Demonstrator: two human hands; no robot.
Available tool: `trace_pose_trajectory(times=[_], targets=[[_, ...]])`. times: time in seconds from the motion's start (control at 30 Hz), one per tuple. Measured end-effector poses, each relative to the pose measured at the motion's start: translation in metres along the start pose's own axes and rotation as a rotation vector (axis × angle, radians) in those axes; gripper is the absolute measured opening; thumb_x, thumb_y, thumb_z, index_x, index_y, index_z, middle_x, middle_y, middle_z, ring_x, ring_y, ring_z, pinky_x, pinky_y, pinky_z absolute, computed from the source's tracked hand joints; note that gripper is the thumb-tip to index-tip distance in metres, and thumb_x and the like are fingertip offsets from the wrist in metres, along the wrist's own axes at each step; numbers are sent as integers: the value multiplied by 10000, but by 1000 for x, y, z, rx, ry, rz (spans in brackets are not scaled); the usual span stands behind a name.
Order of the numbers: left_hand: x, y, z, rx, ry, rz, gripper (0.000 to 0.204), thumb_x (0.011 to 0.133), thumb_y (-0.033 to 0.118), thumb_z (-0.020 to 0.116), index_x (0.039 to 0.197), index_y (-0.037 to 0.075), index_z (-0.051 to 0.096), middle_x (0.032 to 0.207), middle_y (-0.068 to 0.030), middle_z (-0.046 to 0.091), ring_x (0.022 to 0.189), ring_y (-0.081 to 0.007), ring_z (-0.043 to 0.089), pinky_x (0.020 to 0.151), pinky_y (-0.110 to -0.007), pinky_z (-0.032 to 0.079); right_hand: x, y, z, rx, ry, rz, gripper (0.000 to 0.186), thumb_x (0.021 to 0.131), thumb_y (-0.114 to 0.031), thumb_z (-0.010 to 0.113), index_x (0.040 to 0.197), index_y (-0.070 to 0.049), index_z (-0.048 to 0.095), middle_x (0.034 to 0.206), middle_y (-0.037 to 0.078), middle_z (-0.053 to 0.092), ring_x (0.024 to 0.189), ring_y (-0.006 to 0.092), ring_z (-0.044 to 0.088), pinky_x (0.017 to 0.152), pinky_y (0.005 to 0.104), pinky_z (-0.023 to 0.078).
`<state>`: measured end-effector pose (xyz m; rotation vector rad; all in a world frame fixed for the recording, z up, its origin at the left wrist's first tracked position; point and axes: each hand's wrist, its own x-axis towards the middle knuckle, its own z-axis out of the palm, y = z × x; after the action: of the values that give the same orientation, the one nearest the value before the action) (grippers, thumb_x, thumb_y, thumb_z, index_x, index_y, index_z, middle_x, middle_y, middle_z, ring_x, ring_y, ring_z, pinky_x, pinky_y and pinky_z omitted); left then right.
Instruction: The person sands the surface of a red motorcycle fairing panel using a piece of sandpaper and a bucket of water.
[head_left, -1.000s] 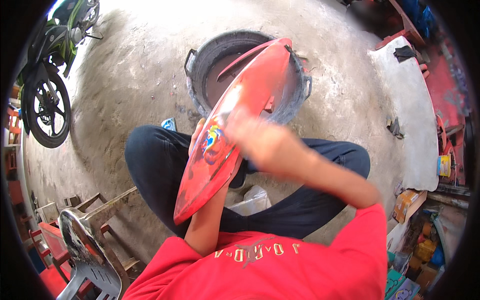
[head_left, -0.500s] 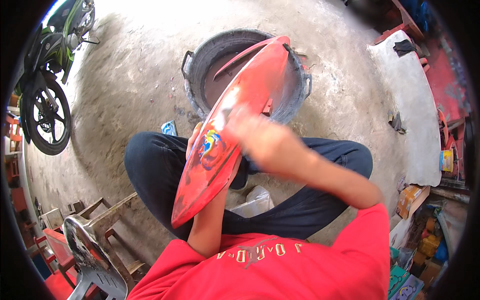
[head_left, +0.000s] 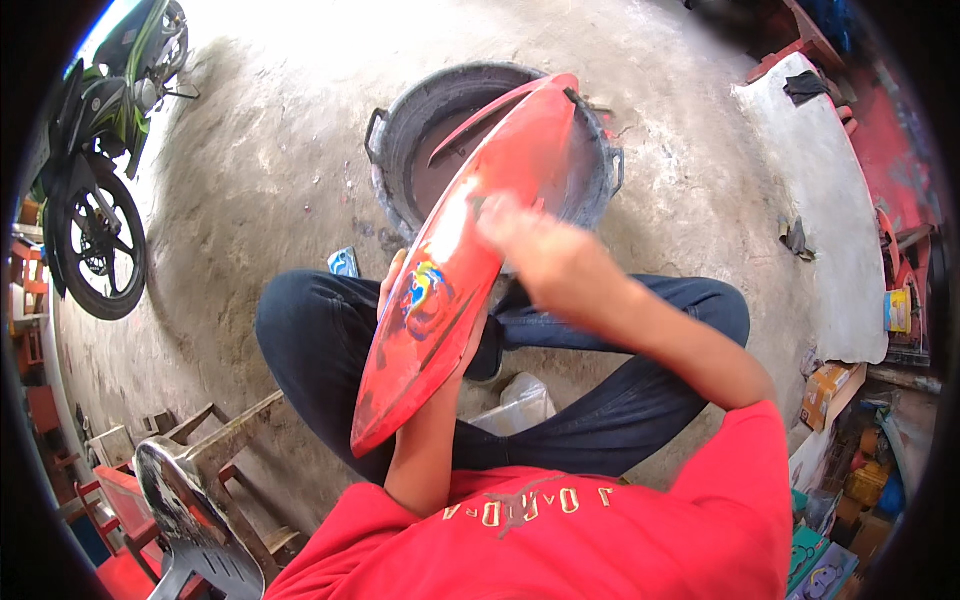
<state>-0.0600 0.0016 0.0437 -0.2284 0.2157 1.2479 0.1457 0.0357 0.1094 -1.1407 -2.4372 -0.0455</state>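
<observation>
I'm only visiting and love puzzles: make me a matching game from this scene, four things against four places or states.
Things:
1. left hand
2. right hand
3. dark tub
4. motorcycle

Places or states:
A. in the picture's upper left
B. blurred, at the upper face of the red panel
C. below the panel's far end
D. gripping the panel from underneath, partly hidden

Pairs: 1-D, 2-B, 3-C, 4-A
</observation>
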Motion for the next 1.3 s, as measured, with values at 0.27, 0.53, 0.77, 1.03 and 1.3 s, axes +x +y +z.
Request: trace_pose_trajectory(times=[0.27,0.53,0.77,1.03,1.3], targets=[[0,8,16,-15,6,-63,501,1086,402,454,1357,19,630,1319,-212,694,1110,-327,718,1042,-506,548,0,-28,-8,35,-6,-186,444,909,-157,600,1298,54,641,1278,231,702,1225,340,689,1073,444,543],[9,14,-35,47,-28,-24,491,1093,385,418,1359,24,618,1301,-218,697,1097,-321,720,1037,-512,558,-1,-37,-10,54,-33,-171,428,928,-114,596,1331,26,632,1344,212,676,1292,335,654,1096,423,529],[-3,4,8,17,-10,-96,572,1081,445,412,1415,17,592,1375,-234,655,1212,-356,671,1057,-509,542,-6,-6,-1,109,-83,-36,462,901,-163,605,1291,84,624,1302,246,691,1202,363,696,1045,425,561],[-2,2,13,-11,1,-109,553,1086,441,422,1418,30,589,1369,-194,670,1181,-334,693,1053,-510,549,5,-7,-4,108,-66,3,426,900,-154,598,1275,42,647,1289,233,695,1167,327,711,986,437,582],[-2,1,22,-38,-44,-160,505,1081,425,462,1373,45,618,1377,-177,665,1240,-333,651,1096,-474,510,19,21,1,-3,47,4,366,906,-116,576,1225,38,669,1228,220,719,1158,347,705,1034,428,553]])
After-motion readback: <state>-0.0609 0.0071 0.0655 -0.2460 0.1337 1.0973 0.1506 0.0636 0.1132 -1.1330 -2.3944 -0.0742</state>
